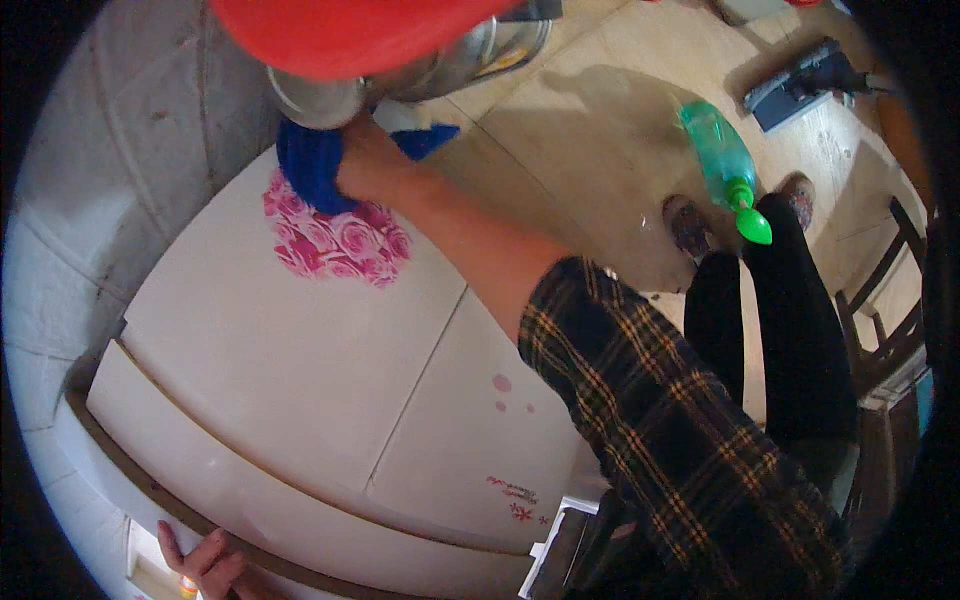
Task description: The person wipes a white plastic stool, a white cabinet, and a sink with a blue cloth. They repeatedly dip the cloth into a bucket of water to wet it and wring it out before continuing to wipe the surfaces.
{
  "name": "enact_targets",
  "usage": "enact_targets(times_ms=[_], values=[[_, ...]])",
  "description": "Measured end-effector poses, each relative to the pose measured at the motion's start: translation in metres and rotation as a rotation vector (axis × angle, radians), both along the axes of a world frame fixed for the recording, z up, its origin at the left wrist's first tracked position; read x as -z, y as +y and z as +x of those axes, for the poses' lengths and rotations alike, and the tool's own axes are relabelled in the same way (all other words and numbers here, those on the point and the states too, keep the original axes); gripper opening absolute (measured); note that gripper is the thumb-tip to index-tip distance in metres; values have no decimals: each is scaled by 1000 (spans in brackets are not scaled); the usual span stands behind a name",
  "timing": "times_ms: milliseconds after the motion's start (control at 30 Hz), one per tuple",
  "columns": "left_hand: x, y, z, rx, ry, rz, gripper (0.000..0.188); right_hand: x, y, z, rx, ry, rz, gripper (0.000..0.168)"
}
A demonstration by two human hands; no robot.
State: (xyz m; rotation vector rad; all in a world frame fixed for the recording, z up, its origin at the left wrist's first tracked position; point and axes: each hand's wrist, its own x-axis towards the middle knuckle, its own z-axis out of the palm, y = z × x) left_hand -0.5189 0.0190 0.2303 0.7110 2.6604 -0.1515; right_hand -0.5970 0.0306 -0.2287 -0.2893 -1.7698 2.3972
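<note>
My right hand (pixel 367 161), its arm in a dark plaid sleeve (pixel 652 405), reaches to the far end of a white cabinet front (pixel 277 352). In its grip is a blue cloth (pixel 319 176), pressed against a pink rose print (pixel 341 244). The lower end of the cloth lies over part of the print, and a metal container hides its top. At the bottom left my left hand (pixel 206 562) rests its fingers over a white edge (pixel 127 480) with a brown strip along it. Only its fingers and part of the hand show.
A large red object (pixel 352 34) and metal containers (pixel 319 97) crowd the top. A green plastic bottle (pixel 720 154) with a bright green top stands on the tiled floor (pixel 592 142) by my feet. Beyond is a dark floor-cleaning head (pixel 799 86); a dark wooden chair (pixel 885 292) stands right.
</note>
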Motion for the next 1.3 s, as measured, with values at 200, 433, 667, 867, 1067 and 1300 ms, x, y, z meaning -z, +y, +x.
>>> enact_targets(times_ms=[200,433,667,867,1067,1300], values=[[7,4,-7,154,-15,-62,40,47,-13,65,-122,-131,-14,28],[-71,-66,-2,-277,-9,-388,55,31,20,244,-296,-97,-110,12],[-21,-20,3,-105,-89,-107,44,8,54,332,-463,-468,-1132,5],[-3,-17,17,-78,100,-67,17,-35,106,414,-892,-619,-48,23],[21,7,3,-65,147,0,25,-37,149,442,-1311,-927,479,45],[18,5,11,-150,256,148,33,-184,198,222,-530,-573,210,42]])
